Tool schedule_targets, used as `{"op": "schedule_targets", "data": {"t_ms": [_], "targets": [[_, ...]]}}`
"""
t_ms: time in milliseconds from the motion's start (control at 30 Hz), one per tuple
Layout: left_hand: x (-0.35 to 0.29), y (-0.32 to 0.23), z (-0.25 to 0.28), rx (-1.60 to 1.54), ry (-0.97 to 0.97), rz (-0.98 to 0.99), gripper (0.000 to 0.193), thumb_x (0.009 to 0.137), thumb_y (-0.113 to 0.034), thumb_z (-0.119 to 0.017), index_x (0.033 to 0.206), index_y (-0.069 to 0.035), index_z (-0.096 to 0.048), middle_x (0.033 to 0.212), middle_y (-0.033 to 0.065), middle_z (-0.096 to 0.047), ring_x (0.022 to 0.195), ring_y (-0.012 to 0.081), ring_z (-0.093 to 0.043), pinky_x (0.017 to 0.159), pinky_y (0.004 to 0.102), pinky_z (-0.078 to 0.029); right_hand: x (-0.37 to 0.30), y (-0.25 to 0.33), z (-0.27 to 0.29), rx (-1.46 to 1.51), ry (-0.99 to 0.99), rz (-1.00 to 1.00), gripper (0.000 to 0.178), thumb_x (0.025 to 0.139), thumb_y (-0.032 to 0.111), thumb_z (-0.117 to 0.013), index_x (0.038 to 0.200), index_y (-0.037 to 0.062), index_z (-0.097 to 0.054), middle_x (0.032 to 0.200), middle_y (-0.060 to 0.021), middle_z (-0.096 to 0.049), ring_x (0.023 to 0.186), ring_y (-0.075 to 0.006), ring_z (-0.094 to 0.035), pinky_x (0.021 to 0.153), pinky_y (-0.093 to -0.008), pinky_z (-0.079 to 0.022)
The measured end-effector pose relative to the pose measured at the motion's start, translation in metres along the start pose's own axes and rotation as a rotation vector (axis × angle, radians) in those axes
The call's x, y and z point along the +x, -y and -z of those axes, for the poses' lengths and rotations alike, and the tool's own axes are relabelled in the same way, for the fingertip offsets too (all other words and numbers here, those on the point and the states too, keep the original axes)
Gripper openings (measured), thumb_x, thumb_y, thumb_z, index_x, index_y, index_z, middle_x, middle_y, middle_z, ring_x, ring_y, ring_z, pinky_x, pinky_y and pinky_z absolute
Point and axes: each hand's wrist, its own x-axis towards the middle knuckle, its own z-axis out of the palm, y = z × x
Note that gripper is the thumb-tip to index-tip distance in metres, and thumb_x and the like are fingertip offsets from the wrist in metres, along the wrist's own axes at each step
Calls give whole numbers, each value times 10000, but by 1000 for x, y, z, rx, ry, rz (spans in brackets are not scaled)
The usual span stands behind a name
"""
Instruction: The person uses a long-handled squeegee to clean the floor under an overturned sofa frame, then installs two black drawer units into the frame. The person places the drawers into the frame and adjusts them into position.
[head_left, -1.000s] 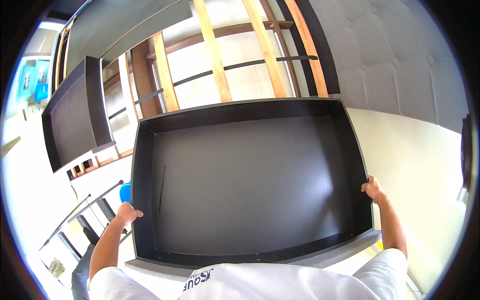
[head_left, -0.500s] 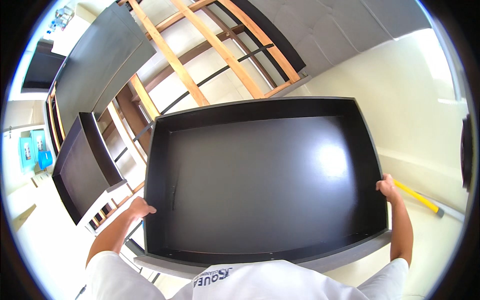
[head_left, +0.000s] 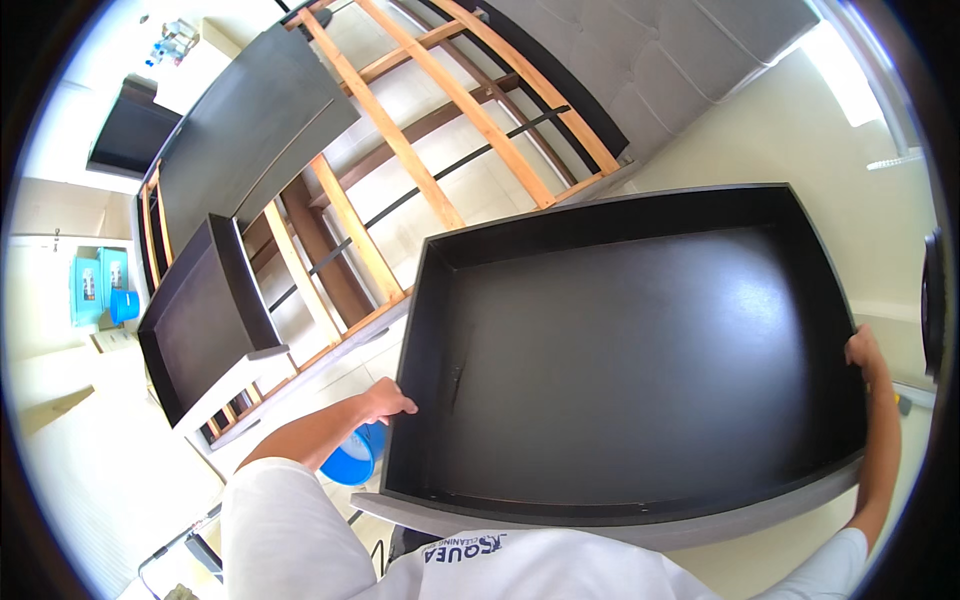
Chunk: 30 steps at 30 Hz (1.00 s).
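Observation:
A large black drawer with a grey front panel along its near side is held in front of my body. My left hand grips the rim of its left wall, thumb over the edge. On the opposite wall my right hand is closed round the rim, its fingers partly hidden outside. The drawer's inside holds nothing, and light shines off its floor at the right. Beyond it lies a bed frame with wooden slats; the drawer is close to the frame's side.
A second dark drawer rests at the frame's left, beside a dark panel lying on the slats. A blue bucket stands under my left forearm. Grey padded headboard rises at the far right. Turquoise boxes sit far left.
The drawer and both hands have shifted to the right in view. More floor shows between drawer and bed frame, and the blue bucket has come into sight. Both hands keep their grip.

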Motion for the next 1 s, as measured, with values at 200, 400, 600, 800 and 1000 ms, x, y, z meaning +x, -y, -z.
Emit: {"op": "schedule_targets", "data": {"t_ms": [200, 400, 600, 800, 1000], "targets": [[19, 4, -34, -102, 177, 34, 227, 620, -99, -663, 756, 52, -561, 772, 121, -559, 673, 226, -559, 507, 327, -464, 41, 39, 31, -563, 229, 109, 170, 588, 102, -548, 723, -1, -548, 621, -142, -564, 555, -243, -555, 512, -343, -435], [35, 0, -27, 55, 260, 48, 264, 603, -122, -679, 763, 54, -565, 796, 130, -555, 672, 240, -560, 501, 339, -482, 64, 31, -4, -1687, 748, 496, 245, 571, 351, -645, 740, 174, -652, 780, 0, -619, 796, -135, -572, 728, -257, -405], [59, 27, -43, -80, 280, 26, 240, 601, -106, -674, 741, 46, -553, 706, 131, -552, 591, 239, -560, 471, 334, -482, 71, -9, -27, -1633, 813, 185, 312, 549, 365, -667, 797, 177, -644, 837, -1, -614, 815, -152, -571, 701, -256, -415], [66, 44, -55, -65, 273, 173, 196, 621, -72, -654, 765, 29, -568, 699, 115, -568, 552, 206, -564, 461, 309, -473, 93, 63, -58, -1323, 808, 108, 304, 547, 245, -684, 821, 121, -636, 861, -67, -606, 832, -208, -568, 715, -310, -448], [68, 65, -39, -37, 161, 301, 234, 608, -93, -674, 784, 25, -574, 701, 107, -572, 567, 205, -560, 485, 302, -473, 79, 205, -137, -1056, 656, -65, 299, 523, 92, -670, 818, 64, -630, 927, -122, -581, 868, -262, -553, 744, -338, -449]]}}
